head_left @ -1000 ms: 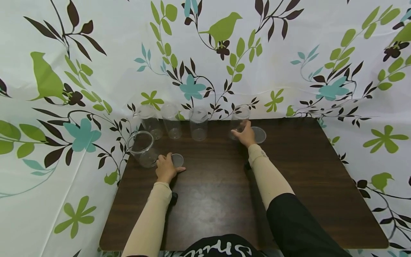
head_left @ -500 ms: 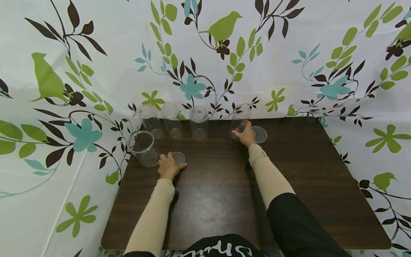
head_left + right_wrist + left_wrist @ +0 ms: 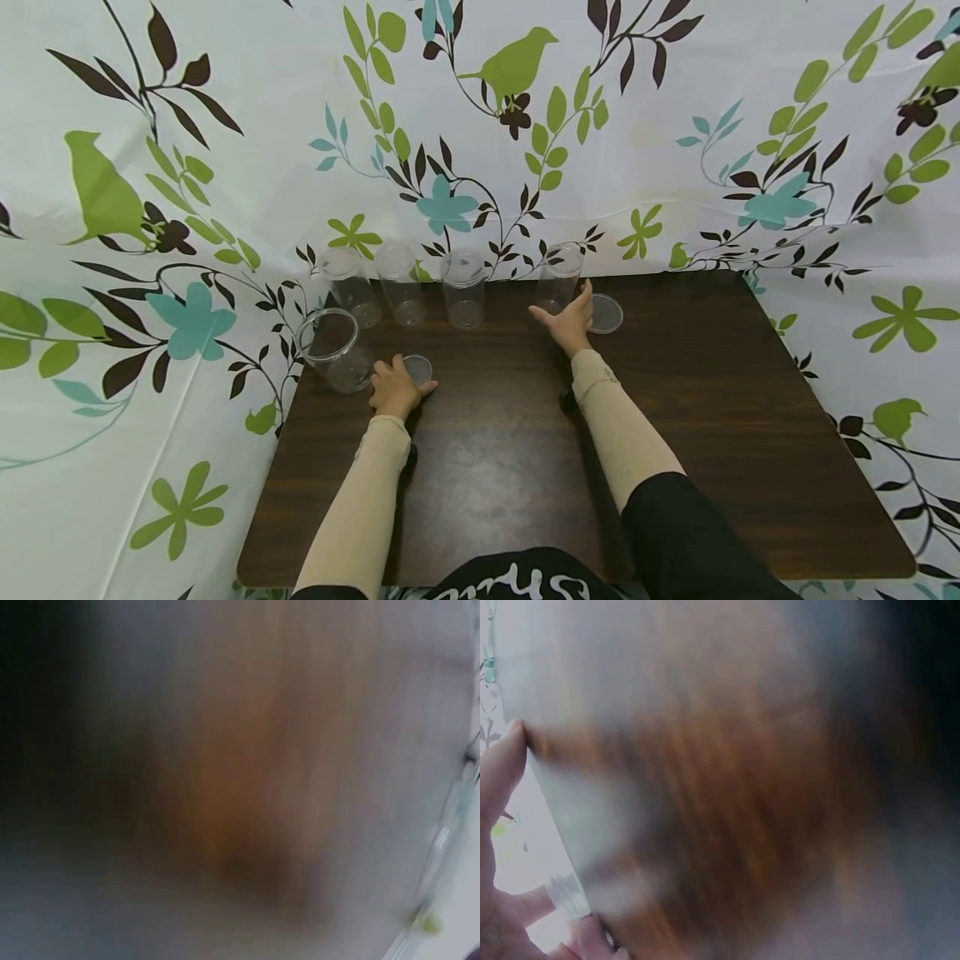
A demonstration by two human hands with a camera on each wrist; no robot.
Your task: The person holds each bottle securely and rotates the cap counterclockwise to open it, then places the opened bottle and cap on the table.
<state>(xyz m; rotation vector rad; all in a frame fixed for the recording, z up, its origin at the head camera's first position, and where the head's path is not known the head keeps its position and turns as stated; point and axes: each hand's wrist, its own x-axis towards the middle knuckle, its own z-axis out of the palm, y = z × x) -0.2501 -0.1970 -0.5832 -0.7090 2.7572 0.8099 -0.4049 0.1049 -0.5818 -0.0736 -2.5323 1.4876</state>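
In the head view my left hand (image 3: 396, 388) rests low on the table with thumb and fingers spread. A small round clear lid (image 3: 417, 369) lies between thumb and fingers. Just left of the hand stands a wide, open clear plastic jar (image 3: 348, 371). My right hand (image 3: 572, 322) is at the back, thumb and fingers spread apart beside the base of a tall clear jar (image 3: 558, 275). Another clear lid (image 3: 606, 314) lies flat at its right. The left wrist view shows the thumb (image 3: 506, 769) touching the tabletop; the right wrist view is mostly blurred.
Three tall clear jars, including a left one (image 3: 356, 292), a middle one (image 3: 402, 292) and a right one (image 3: 465, 296), stand in a row along the back edge. The brown wooden table (image 3: 712, 433) meets a patterned cloth backdrop (image 3: 660, 125) behind and at the sides.
The right hand has loosened from the tall jar, its thumb and fingers spreading wider and shifting slightly left. The left hand moved slightly right at first, then stayed still.
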